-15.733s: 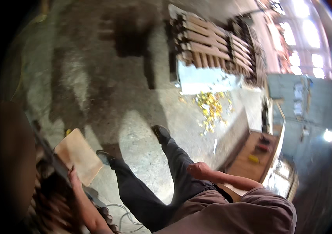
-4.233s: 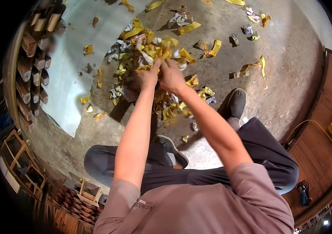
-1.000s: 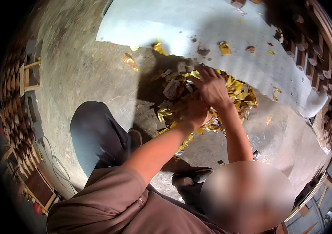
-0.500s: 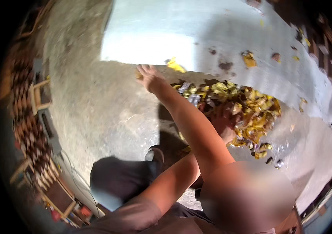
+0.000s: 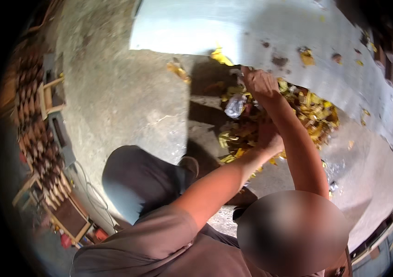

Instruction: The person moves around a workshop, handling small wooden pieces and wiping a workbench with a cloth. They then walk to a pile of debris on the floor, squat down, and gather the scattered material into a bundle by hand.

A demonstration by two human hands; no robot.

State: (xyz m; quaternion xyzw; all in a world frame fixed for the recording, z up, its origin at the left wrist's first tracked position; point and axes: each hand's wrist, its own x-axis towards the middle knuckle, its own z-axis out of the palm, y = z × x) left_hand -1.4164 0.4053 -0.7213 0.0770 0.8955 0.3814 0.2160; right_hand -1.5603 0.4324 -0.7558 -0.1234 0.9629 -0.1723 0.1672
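Observation:
A heap of crumpled yellow wrapper-like scraps [image 5: 319,108], mixed with dark and silvery bits, lies on the concrete floor against the edge of a pale sheet [image 5: 182,27]. My left hand [image 5: 270,135] is down in the middle of the heap, its fingers hidden in shadow among the scraps. Above it, over the far left part of the heap and beside the sheet's edge, my right hand [image 5: 262,84] has its fingers curled; what they hold cannot be made out. Between the hands and the bare concrete shows a silvery crumpled piece [image 5: 235,105]. One yellow scrap [image 5: 178,71] lies apart to the left.
More yellow scraps and brown stains dot the sheet, including a yellow piece [image 5: 222,56] at its near edge. Stacked brown pieces [image 5: 32,134], a small wooden frame [image 5: 52,97] and a cable [image 5: 88,189] are along the left. My bent knee [image 5: 134,177] is below the heap.
My right hand has swung back rightward from the bare floor to the heap, and a yellow scrap now lies where it was. My left hand stays in the heap.

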